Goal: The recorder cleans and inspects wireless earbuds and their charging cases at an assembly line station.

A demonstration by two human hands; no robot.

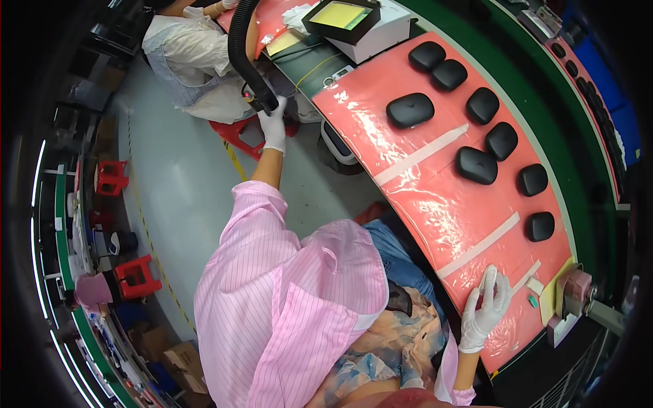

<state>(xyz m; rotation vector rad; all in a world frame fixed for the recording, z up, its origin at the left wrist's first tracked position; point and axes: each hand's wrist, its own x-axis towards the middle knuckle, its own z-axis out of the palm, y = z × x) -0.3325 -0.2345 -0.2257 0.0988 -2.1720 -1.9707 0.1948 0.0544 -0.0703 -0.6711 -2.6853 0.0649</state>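
My left hand [273, 128], in a white glove, is stretched far out over the aisle and closed around the lower end of a black corrugated hose [239, 42]. A small red detail shows beside the grip. My right hand [486, 309], also gloved in white, rests on the red padded mat [435, 211] near its front end. Its fingers are apart and bent a little, with the red mat showing between them and nothing visible held. Several smooth black rounded cases [476, 165] lie across the mat; another black case [539, 226] is the one nearest my right hand.
Pale tape strips [479, 245] cross the mat. A pinkish metal fixture [577, 289] stands at its near right end, beside a small teal piece [532, 300]. Farther up sit a white box [381, 34] and a seated person [194, 61]. Red stools [138, 277] stand at left.
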